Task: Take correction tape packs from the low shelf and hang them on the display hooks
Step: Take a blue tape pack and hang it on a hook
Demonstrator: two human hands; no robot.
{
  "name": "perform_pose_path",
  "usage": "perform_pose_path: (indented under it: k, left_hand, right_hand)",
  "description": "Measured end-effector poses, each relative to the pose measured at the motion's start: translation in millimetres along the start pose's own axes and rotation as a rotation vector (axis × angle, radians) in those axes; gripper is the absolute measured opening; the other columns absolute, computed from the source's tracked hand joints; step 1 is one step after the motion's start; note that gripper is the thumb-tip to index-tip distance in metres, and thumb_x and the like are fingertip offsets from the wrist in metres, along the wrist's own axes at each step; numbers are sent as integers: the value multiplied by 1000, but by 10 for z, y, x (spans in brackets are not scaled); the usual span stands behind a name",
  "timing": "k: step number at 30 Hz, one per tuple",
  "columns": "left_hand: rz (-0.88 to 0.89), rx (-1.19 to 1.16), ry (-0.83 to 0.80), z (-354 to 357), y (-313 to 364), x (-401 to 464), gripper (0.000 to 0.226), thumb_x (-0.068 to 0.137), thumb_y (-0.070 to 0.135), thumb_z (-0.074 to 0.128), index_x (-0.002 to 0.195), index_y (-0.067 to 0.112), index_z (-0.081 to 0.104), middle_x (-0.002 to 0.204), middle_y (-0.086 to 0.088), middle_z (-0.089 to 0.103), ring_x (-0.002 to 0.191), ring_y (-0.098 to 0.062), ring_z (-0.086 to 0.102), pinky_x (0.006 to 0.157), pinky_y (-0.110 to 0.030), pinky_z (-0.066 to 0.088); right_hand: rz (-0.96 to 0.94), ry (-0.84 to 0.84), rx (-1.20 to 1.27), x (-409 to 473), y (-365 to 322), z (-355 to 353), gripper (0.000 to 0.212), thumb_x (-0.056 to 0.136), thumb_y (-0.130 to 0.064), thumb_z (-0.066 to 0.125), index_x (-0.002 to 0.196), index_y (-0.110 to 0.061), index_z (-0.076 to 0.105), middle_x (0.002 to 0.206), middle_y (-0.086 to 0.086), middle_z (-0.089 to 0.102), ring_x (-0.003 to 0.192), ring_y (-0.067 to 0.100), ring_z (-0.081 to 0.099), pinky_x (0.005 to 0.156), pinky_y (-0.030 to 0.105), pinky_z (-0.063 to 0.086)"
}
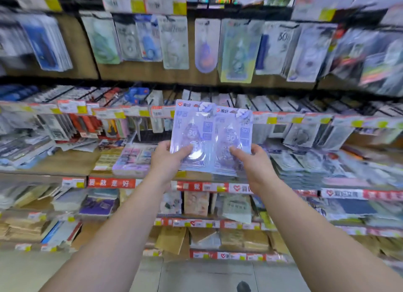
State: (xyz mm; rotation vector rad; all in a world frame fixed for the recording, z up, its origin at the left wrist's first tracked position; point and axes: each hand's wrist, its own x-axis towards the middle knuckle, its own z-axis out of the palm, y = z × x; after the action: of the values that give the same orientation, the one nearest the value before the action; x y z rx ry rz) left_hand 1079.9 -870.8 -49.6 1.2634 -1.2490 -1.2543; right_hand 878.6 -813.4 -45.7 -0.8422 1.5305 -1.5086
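I hold two pale purple correction tape packs upright side by side in front of the shelves. My left hand (pixel 166 158) grips the left pack (pixel 192 126) at its lower edge, thumb on the clear blister. My right hand (pixel 254 161) grips the right pack (pixel 234 134) the same way. More packs seem stacked behind the right one. The right pack overlaps the left one's edge. Display hooks with hanging correction tape packs (pixel 174 41) run along the wall above. A row of black hooks (pixel 272 104) sits just behind the held packs.
A wooden shelf (pixel 72 163) below the hooks carries flat stationery packs and a purple box (pixel 133 161). Lower shelves hold notebooks and paper. Price tags line the rails. The floor shows at the bottom, with a dark shoe tip (pixel 243 287).
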Motion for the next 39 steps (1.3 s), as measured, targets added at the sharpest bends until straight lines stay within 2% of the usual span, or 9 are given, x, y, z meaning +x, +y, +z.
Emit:
perform_pose_path:
  k: [3,10,13,17,20,25,32,36,39]
  left_hand:
    - [43,-3,3,14,209,95,42,82,30,81,112,8,63,104,-8,73,90,-25,71,71,-35,53]
    - [154,-42,4,141,616,381,37,84,29,79,113,12,63,100,-1,72,83,-14,69,63,-25,49]
    - [197,-65,3,185,781,539,33,85,26,77,111,13,62,99,1,71,79,-8,66,59,-20,44]
    - [224,-24,-12,178,928,783,33,87,31,75,113,15,62,102,2,71,86,-12,67,60,-25,45]
    - [240,-16,-47,201,1012,939,32,88,31,74,112,15,61,101,3,69,84,-10,64,60,-25,44]
    - [266,-80,-94,329,1105,1130,30,88,28,74,111,13,63,101,-1,70,84,-12,65,62,-25,44]
    - [316,-162,-84,420,1182,1195,23,89,28,73,107,15,67,100,0,73,87,-12,67,65,-23,45]
    - [319,-190,-57,393,1167,1209,22,90,22,71,108,9,67,97,-1,72,71,0,68,54,-11,47]
    - [319,-201,-32,374,1142,1214,25,90,22,72,111,9,67,102,-4,73,83,-9,70,61,-17,50]
  right_hand:
    - [-68,-6,-8,75,-227,30,39,85,-19,77,117,-9,57,98,-1,70,81,13,68,71,28,54]
    - [-183,-22,0,363,-680,141,36,85,-19,76,115,-15,55,108,4,70,88,17,70,68,28,54]
    - [-234,-18,1,505,-854,206,32,88,-19,74,113,-19,54,107,1,70,88,13,69,64,20,52]
    - [-281,-16,17,673,-1016,295,35,91,-21,71,119,-18,50,102,-7,66,80,4,65,48,8,45]
    - [-328,23,3,782,-1086,343,35,90,-21,71,119,-18,51,105,-5,67,84,5,65,55,12,48]
    - [-373,96,15,937,-1167,338,32,88,-24,73,115,-20,54,113,2,68,98,18,67,86,37,54]
    - [-404,144,34,1081,-1354,238,31,91,-24,70,116,-15,55,110,2,69,93,16,67,70,26,50]
    - [-393,123,55,1189,-1437,220,38,90,-24,71,122,-14,54,112,1,68,98,18,67,76,28,52]
    - [-384,112,30,1278,-1437,207,33,90,-26,71,118,-18,55,113,0,68,98,17,66,79,31,51]
